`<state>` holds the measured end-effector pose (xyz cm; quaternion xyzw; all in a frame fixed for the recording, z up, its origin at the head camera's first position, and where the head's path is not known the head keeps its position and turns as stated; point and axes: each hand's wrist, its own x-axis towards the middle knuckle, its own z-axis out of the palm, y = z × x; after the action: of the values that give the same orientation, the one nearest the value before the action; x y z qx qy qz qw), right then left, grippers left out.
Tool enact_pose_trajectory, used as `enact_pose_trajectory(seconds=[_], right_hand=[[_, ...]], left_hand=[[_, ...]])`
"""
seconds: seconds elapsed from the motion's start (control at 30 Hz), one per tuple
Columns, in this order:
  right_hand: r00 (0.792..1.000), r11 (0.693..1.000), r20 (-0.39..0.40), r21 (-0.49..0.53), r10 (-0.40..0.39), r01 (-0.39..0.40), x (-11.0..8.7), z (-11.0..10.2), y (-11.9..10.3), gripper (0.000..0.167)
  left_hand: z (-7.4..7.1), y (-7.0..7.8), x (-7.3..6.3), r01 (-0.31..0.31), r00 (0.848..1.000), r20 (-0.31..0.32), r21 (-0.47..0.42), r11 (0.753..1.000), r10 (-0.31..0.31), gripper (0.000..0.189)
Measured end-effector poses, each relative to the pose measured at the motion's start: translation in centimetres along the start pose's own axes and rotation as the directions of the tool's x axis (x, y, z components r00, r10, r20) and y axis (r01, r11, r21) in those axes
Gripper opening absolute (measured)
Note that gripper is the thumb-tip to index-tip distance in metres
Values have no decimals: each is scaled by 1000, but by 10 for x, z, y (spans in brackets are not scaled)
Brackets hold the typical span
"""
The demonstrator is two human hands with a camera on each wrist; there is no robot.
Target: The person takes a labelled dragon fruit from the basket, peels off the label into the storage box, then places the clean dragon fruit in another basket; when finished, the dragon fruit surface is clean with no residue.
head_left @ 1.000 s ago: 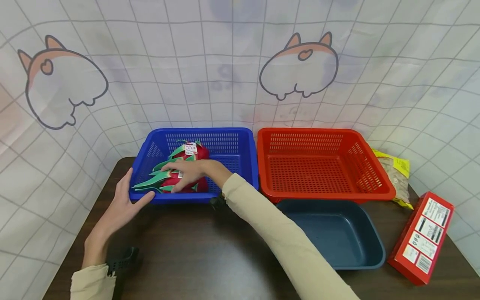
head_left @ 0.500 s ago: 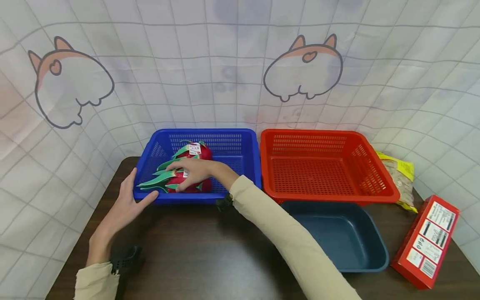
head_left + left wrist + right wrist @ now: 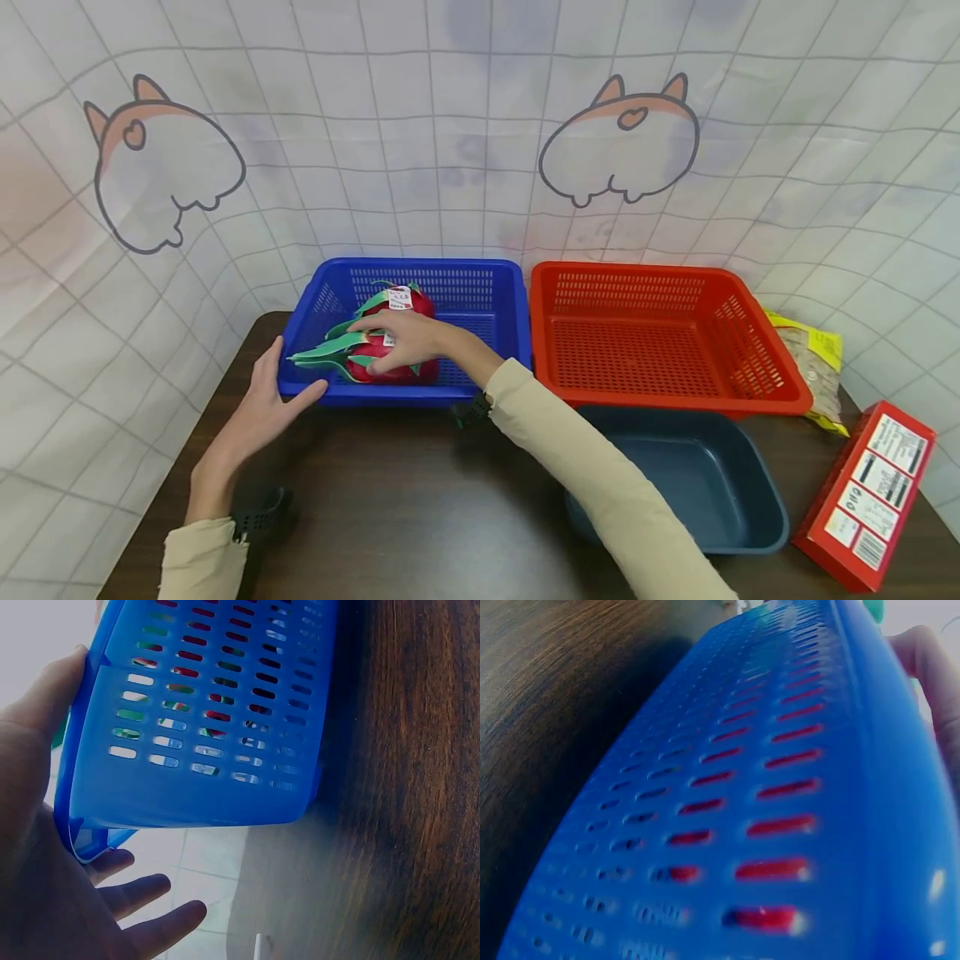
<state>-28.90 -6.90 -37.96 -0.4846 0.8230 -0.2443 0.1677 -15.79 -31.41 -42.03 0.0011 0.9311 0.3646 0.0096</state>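
Observation:
Two dragon fruits, red with green leaves and white labels, lie in the left part of a blue basket [image 3: 405, 402] in the head view. My right hand [image 3: 411, 337] reaches in from above and grips the front dragon fruit [image 3: 412, 374], thumb on its near side and fingers behind. The rear dragon fruit [image 3: 424, 305] lies just beyond, partly covered by this hand. My left hand [image 3: 268, 404] rests at the basket's front left corner. In the left wrist view its thumb [image 3: 56, 686] lies on the rim and the other fingers extend past the corner. Red shows through the slots in the right wrist view.
A red basket [image 3: 671, 402] stands right of the blue one. Before it sits a dark blue tray [image 3: 705, 483], partly under my right sleeve. A yellow-topped bag [image 3: 813, 367] and a red box [image 3: 866, 500] lie at the right. A patterned curtain [image 3: 480, 150] hangs behind.
The head view has turned slightly left, so everything appears farther right. My right hand and the front dragon fruit have risen slightly. My left hand stays at the basket corner.

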Motion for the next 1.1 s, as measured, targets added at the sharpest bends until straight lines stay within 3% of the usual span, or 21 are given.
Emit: enact_pose_trajectory(seconds=[0.2,0.67,0.97,1.1], right_hand=[[995,1000,-96,20,-22,24,-9,-4,-3,66],[974,995,-220,70,-51,68,-32,-27,-26,65],[968,988,-201,7,-150,155,-57,-28,-59,64],[949,980,-258,34,-180,195,-73,-29,-74,63]], left_hand=[[0,1,2,4,1000,-7,10,1000,-4,106],[0,4,3,16,1000,5,25,1000,-16,106],[2,1,3,-45,999,-11,-55,997,45,102],[1,-1,3,-69,998,-16,-68,995,68,100]])
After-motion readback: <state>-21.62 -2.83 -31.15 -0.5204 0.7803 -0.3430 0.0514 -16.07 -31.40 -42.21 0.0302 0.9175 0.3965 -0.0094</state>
